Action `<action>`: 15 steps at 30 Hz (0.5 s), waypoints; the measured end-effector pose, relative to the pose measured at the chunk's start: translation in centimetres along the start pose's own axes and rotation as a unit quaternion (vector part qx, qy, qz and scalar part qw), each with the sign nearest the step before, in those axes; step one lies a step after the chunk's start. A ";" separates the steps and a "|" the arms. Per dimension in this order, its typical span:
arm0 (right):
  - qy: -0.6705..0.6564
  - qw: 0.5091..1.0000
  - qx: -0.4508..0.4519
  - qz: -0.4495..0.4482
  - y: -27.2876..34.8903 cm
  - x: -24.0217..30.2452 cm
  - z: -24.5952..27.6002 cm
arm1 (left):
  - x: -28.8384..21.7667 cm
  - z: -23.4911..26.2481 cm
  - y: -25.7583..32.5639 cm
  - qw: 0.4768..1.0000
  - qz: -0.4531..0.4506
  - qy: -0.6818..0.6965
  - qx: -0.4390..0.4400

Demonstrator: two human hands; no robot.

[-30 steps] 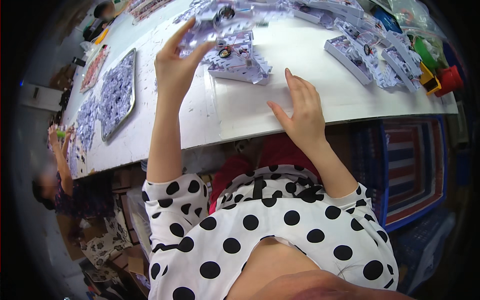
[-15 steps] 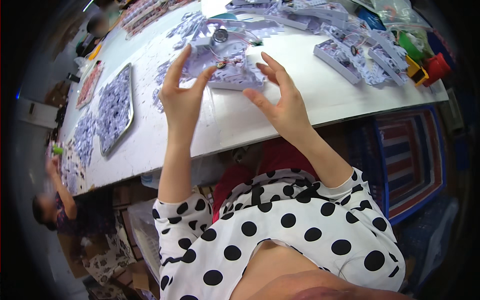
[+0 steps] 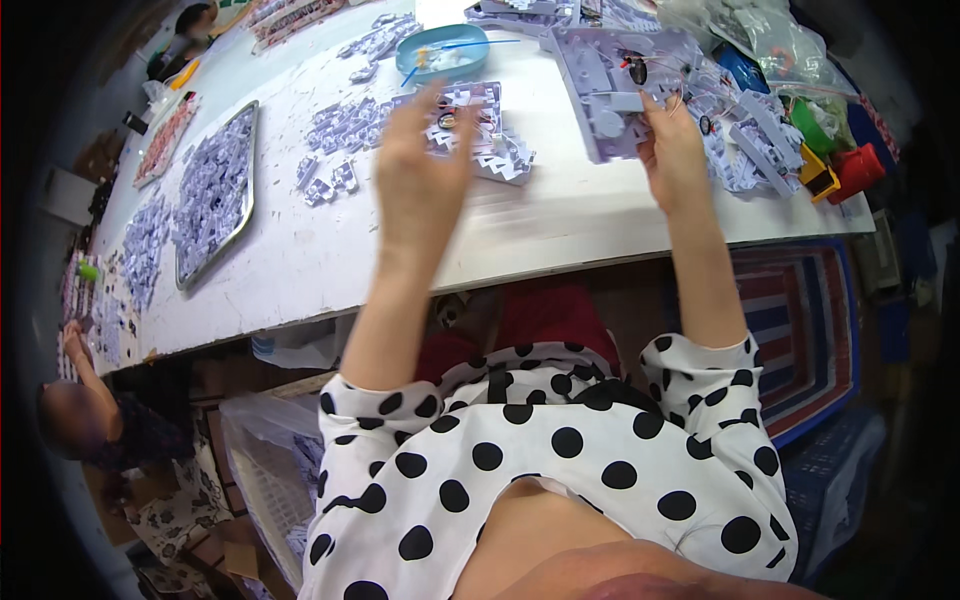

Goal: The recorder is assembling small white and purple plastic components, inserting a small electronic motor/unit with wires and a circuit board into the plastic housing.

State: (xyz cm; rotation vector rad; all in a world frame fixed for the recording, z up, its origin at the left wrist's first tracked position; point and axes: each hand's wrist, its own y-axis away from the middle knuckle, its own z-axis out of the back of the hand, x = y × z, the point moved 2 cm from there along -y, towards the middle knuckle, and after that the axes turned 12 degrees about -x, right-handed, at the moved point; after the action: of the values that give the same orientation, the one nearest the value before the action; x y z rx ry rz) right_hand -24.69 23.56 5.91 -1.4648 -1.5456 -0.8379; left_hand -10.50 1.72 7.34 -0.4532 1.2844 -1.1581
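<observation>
- Swung rightward since the earlier frame: the wired housing (image 3: 605,75), which then hid most of the blue dish (image 3: 466,72), now sits to the right of that dish.
- Far left of the dish, a metal tray (image 3: 249,190) of small pale parts rests on the counter (image 3: 600,215).
- Just left of the dish's near side lie loose parts (image 3: 345,128).
- On the dish's near side, the left hand (image 3: 420,165) is blurred, thumb and fingers spread, apparently gripping nothing; it overlaps a second housing (image 3: 490,125), contact unclear.
- Right of the dish, the right hand (image 3: 675,150) pinches the wired housing by its near side; I cannot tell whether it touches the counter.
- Farther right of the dish: heaped housings (image 3: 755,150).
- Step in hand, as I judge it: shifting one unit aside. The next move calls for lowering it without snagging wires.
</observation>
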 end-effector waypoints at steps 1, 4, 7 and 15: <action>0.052 0.998 0.032 -0.005 -0.7 0.6 0.4 | 1.8 1.1 -0.9 0.994 0.089 -0.051 0.026; 0.114 0.988 0.102 -0.030 -2.5 1.3 -0.2 | 6.6 2.1 -0.7 0.969 0.171 -0.156 0.083; 0.159 0.977 0.135 -0.037 -2.9 1.3 -2.3 | 7.6 1.0 0.4 0.889 0.403 0.061 0.207; 0.238 0.926 0.272 -0.107 -7.5 -1.1 -3.7 | 7.7 -5.8 0.0 0.819 0.453 0.207 0.286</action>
State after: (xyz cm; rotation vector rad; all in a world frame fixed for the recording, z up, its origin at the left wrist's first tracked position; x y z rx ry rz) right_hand -31.76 19.01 7.06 -0.6417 -1.4165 -0.7362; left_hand -16.79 -3.02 1.73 0.8424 1.1956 -0.7432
